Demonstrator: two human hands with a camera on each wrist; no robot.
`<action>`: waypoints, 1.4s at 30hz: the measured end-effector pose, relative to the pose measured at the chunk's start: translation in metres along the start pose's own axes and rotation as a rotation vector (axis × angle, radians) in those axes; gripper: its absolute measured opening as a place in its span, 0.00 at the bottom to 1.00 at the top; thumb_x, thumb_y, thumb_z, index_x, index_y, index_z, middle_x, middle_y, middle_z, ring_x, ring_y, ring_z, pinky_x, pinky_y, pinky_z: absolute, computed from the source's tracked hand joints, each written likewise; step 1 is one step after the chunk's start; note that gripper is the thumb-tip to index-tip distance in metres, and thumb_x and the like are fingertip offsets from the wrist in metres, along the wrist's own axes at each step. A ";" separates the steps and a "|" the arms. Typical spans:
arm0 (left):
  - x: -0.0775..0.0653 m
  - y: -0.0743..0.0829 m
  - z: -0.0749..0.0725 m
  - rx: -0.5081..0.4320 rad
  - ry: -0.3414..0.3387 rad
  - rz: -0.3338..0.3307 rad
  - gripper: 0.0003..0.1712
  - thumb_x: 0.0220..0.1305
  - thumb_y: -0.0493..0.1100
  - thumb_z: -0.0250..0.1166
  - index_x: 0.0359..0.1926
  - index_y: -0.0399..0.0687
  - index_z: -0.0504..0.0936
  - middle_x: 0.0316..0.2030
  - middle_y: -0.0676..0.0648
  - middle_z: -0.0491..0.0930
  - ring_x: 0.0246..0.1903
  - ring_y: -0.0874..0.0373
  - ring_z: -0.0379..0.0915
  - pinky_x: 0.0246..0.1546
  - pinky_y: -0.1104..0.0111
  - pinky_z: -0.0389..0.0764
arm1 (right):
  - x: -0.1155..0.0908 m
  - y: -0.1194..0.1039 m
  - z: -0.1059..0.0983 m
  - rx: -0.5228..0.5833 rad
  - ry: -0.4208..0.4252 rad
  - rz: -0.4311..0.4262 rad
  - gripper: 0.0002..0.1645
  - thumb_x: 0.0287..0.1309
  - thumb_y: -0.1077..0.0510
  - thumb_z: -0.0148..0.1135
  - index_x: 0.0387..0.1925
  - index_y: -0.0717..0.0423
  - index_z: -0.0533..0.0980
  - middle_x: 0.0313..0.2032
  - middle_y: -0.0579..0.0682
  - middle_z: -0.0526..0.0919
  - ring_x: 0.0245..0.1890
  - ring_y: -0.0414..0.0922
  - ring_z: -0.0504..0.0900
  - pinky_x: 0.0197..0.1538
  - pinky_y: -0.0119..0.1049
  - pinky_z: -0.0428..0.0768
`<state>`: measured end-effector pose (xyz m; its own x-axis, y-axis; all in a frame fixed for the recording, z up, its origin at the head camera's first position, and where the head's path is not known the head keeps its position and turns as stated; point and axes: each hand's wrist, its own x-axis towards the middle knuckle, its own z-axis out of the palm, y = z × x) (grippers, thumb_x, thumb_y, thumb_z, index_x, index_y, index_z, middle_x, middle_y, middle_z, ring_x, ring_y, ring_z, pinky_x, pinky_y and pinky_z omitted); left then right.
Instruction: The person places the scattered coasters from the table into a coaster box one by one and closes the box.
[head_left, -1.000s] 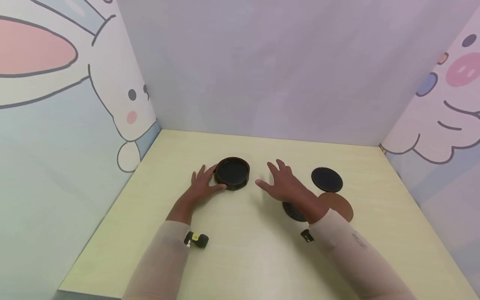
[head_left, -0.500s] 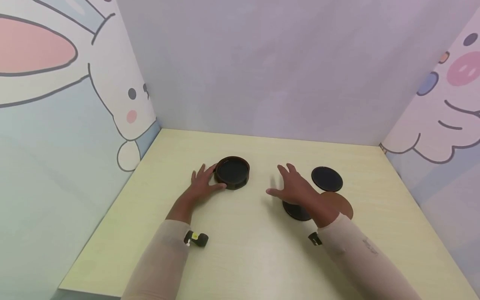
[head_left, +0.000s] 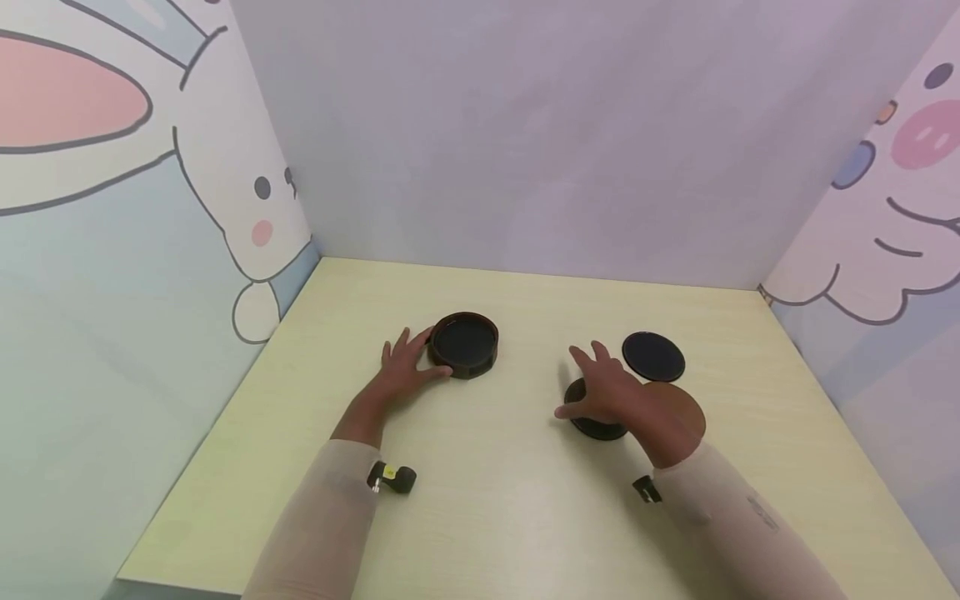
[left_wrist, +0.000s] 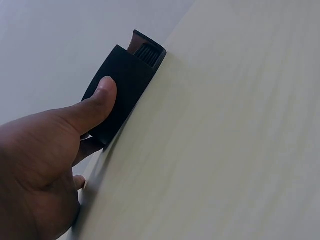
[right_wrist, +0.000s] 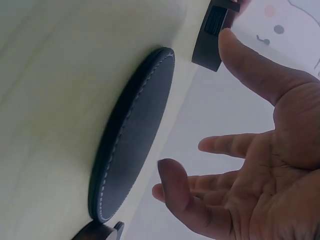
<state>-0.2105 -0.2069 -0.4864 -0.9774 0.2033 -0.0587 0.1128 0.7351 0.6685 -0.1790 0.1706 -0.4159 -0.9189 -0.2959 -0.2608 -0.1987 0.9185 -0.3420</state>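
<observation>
My left hand (head_left: pixel 403 372) grips the near left side of a round black coaster holder (head_left: pixel 465 343), thumb in front and fingers behind. In the left wrist view the thumb presses the holder's outer wall (left_wrist: pixel 125 105), and ridged dark edges show in a gap in its side. My right hand (head_left: pixel 603 390) hovers over a round black coaster (head_left: pixel 602 430), thumb and fingers spread apart and holding nothing. The right wrist view shows pale stitching round the rim of this leather-like coaster (right_wrist: pixel 140 135). The hand partly hides it in the head view.
Another black coaster (head_left: pixel 654 357) lies farther back on the right. A brown disc (head_left: pixel 692 410) lies in front of it, partly under the right forearm. The pale wooden table (head_left: pixel 480 517) is walled by cartoon-printed panels (head_left: pixel 262 233) at the sides and a plain back panel (head_left: pixel 525 150).
My right hand has moved right and toward me, from beside the holder to over the near black coaster. The left hand and the holder have stayed in place.
</observation>
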 end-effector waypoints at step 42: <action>-0.001 0.003 -0.001 0.004 0.000 0.003 0.55 0.73 0.61 0.72 0.89 0.53 0.54 0.87 0.39 0.55 0.89 0.34 0.28 0.86 0.34 0.22 | -0.012 0.019 0.005 -0.037 -0.073 -0.008 0.58 0.44 0.46 0.90 0.78 0.51 0.74 0.58 0.66 0.73 0.54 0.61 0.71 0.44 0.50 0.78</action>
<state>-0.2093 -0.2060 -0.4836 -0.9771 0.2053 -0.0567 0.1162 0.7371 0.6657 -0.1703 0.1901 -0.4243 -0.8902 -0.3203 -0.3240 -0.2194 0.9246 -0.3113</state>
